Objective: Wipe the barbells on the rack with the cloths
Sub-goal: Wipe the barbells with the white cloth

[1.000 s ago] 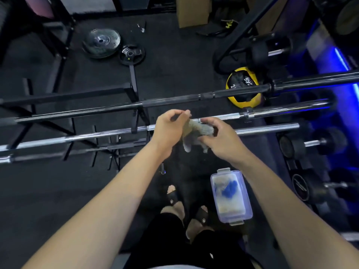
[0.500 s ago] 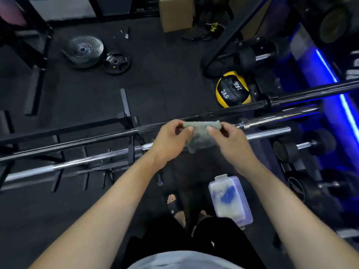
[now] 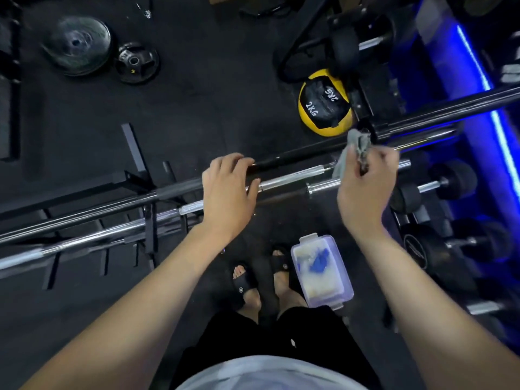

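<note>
Markings: yellow-and-black medicine ball [image 3: 323,104] on the floor reads "2KG" twice in white. Small black weight plate [image 3: 137,62] carries a yellow mark, approx. an "S" or "5", cannot tell which. Larger plate [image 3: 76,45] beside it: no legible text.

Barbells: three seen on the black rack [image 3: 135,180], all lying roughly horizontal, long axis running lower left to upper right. Black barbell [image 3: 450,106] is farthest, matte dark shaft w/ thicker sleeve at right. Chrome barbell [image 3: 292,178] sits just nearer, bright polished steel, round section, collar step visible. A third chrome bar [image 3: 323,188] lies closest, end pointing right.

Hands: apart. Left hand [image 3: 228,192] rests over the shafts, fingers curled round the black bar, thumb against the chrome one. Right hand [image 3: 365,181] is raised above the bars at right, fingers pinched on a grey cloth [image 3: 354,149]. Cloth is soft, crumpled, bunched upward, top edge near the black bar's collar; contact w/ bar cannot be told, motion blur.

Other: clear plastic box [image 3: 322,270] w/ latch lid on the floor by the person's sandalled feet, holding pale and blue fabric. Black rubber dumbbells [image 3: 439,184] w/ chrome handles at right. Blue light strip [image 3: 489,108] along right edge. Floor is dark rubber matting.
</note>
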